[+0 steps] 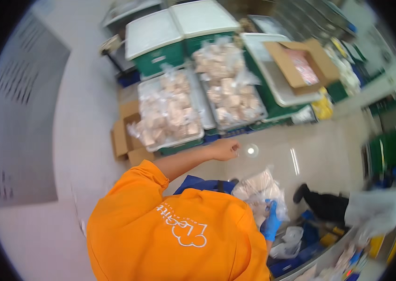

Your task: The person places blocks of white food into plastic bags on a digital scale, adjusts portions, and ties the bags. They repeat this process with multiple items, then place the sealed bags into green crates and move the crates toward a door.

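My right hand [272,223], in a blue glove, grips a clear plastic bag [259,187] of pale beige pieces. The bag hangs in front of my orange shirt, and the hand covers part of it. My bare left hand [226,150] is stretched out with its fingers curled in, and nothing shows in them. It is just in front of two trays heaped with bagged beige pieces: a left tray [155,145] and a right tray [246,122]. The left hand touches neither heap.
White-lidded green crates [156,60] stand behind the trays. An opened cardboard box [317,65] sits on a white lid [280,89] at the right; another carton [122,136] is beside the left tray. A person's dark-clothed leg [326,205] shows at the right. White containers [288,243] lie near my right hand.
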Demonstrator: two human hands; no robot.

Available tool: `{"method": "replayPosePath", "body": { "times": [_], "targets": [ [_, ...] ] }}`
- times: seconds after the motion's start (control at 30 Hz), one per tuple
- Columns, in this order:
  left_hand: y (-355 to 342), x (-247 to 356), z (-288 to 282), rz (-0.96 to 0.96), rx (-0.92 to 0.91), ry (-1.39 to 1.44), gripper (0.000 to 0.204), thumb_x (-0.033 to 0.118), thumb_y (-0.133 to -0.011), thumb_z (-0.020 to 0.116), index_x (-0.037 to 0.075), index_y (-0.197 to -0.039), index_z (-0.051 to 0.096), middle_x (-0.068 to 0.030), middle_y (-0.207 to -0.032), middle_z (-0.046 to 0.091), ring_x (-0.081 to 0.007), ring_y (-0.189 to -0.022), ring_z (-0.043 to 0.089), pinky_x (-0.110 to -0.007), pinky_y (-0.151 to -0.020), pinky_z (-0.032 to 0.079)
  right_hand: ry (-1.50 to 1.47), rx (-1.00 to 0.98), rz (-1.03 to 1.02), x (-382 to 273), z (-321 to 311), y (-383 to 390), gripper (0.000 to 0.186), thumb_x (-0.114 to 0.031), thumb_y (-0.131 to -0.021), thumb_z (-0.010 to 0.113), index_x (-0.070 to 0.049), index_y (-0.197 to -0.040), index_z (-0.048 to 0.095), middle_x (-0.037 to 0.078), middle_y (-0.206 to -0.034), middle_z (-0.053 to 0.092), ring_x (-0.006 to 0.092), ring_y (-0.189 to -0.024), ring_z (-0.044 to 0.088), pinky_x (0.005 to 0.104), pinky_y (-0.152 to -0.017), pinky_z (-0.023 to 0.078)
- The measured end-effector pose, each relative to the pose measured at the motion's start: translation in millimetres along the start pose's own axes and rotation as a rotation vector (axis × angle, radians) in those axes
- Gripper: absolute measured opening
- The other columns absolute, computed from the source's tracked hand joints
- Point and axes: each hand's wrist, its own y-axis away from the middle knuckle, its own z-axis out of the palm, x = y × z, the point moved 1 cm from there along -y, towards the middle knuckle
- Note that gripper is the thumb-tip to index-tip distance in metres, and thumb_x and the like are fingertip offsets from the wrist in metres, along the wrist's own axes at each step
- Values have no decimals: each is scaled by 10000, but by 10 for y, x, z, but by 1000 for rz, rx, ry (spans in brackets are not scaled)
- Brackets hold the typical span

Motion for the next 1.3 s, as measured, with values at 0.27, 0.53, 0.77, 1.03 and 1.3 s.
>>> {"method": "replayPosePath", "body": {
  "times": [0.27,0.53,0.77,1.03,1.3],
  "targets": [
    [1556,-1199,-568,-338,620,446,359,258,-887,691,37,-1163,632,-126,-1086,686,-225,-1028,649,-339,-910,501,15,-577,-102,-947,2430,-1461,202,-235,-933,651,-45,-987,695,8,-846,667,92,-731,548,259,-652,423],
    [2644,-1622,-207,-874,911,636,396,244,-900,683,-7,-1201,627,-136,-1123,682,-223,-1054,643,-339,-922,501,-92,-896,25,-1181,4604,-2323,195,-174,-945,639,-31,-1069,685,35,-907,704,120,-771,614,278,-680,451],
    [3003,-1730,-114,-991,1294,1035,372,173,-899,636,19,-1235,594,-62,-1042,671,-134,-898,642,-265,-743,499,-55,-1203,-58,-1231,6953,-2893,198,-168,-939,644,-19,-1065,680,73,-939,723,142,-840,664,285,-707,458],
    [2830,-1147,371,-1322,1338,1429,348,197,-926,624,22,-1222,575,-67,-1034,666,-148,-876,652,-265,-718,502,845,-1292,-555,-23,8811,-3505,383,-441,-860,658,-129,-1071,731,100,-1057,733,315,-972,690,398,-860,528],
    [2679,-779,1119,-1310,1341,1679,299,186,-963,600,45,-1223,557,-29,-964,648,-141,-794,638,-250,-650,494,1368,-879,-393,190,9391,-3571,579,-507,-843,644,-243,-1349,548,108,-1401,549,325,-1308,506,745,-1023,295]
  ]
}}
